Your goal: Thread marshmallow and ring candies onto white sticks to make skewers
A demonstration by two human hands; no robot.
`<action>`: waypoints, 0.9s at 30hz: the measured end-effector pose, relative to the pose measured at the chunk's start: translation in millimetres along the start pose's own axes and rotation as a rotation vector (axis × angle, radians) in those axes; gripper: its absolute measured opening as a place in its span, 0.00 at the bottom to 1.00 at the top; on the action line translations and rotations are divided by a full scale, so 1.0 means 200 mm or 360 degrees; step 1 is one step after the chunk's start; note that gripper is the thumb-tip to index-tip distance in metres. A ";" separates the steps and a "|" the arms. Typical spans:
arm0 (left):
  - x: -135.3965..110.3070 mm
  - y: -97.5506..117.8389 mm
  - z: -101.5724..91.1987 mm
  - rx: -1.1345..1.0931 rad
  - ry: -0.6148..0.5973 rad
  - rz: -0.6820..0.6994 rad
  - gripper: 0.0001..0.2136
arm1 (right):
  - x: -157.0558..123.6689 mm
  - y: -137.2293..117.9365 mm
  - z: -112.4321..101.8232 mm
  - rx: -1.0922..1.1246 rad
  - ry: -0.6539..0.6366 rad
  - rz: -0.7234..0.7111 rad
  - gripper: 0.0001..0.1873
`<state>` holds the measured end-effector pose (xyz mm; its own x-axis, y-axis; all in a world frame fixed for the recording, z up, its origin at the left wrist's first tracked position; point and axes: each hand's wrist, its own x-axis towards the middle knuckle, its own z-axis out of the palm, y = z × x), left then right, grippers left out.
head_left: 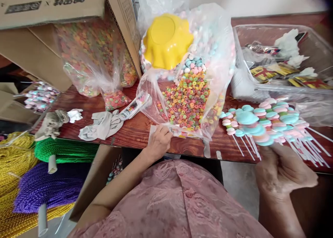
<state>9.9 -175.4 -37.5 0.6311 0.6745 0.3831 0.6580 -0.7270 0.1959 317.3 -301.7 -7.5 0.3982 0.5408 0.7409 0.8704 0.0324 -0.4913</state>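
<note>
At the table's front edge my left hand (pixel 160 141) lies with curled fingers on a flat, printed plastic wrapper (pixel 186 132), which shows on both sides of it. Just behind is an open clear bag of small ring candies (pixel 187 99) in orange, yellow, green and red. My right hand (pixel 283 170), partly blurred, is closed at the front of a pile of candy skewers (pixel 279 116) on white sticks. Large blue and pink candy discs (pixel 251 121) stand out above the pile, seemingly on a skewer in that hand; its stick is hidden.
A yellow wavy bowl (pixel 168 40) lies upside down on bagged pastel candies. Left stand a cardboard box (pixel 52 9), a candy bag (pixel 91 57) and grey cloth (pixel 100 126). A clear plastic bin (pixel 270 31) holds wrappers at right. Bead strands (pixel 52 186) hang lower left.
</note>
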 end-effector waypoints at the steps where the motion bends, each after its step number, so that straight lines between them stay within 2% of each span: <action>1: 0.00 -0.02 0.01 -0.0066 0.0037 -0.0002 0.10 | 0.00 -0.02 0.01 0.0009 -0.0072 -0.0135 0.14; 4: 0.02 -0.07 0.02 -0.0439 0.0179 -0.0124 0.09 | 0.01 -0.08 0.06 0.0125 -0.0354 -0.0402 0.15; 7: 0.03 -0.11 0.02 -0.0801 0.0230 -0.0293 0.08 | 0.01 -0.12 0.09 0.0271 -0.0527 -0.0466 0.14; 10: 0.03 -0.13 0.02 -0.0951 0.0212 -0.0326 0.07 | 0.01 -0.14 0.10 0.0326 -0.0625 -0.0482 0.13; 16: 0.02 -0.13 0.03 -0.0948 0.0230 -0.0231 0.05 | 0.02 -0.14 0.13 0.0248 -0.0691 -0.0598 0.10; 21: 0.01 -0.13 0.04 -0.0780 0.0266 -0.0049 0.06 | 0.05 -0.16 0.14 0.0018 -0.0696 -0.0926 0.11; 27: 0.00 -0.13 0.05 -0.0559 0.0197 0.0086 0.08 | 0.17 -0.25 0.07 -0.0085 -0.0786 -0.1214 0.10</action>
<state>-3.4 -155.1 -52.1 0.5927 0.6288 0.5033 0.4305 -0.7755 0.4619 282.7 -272.8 35.0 -0.4501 0.6876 0.5698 0.8639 0.4969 0.0829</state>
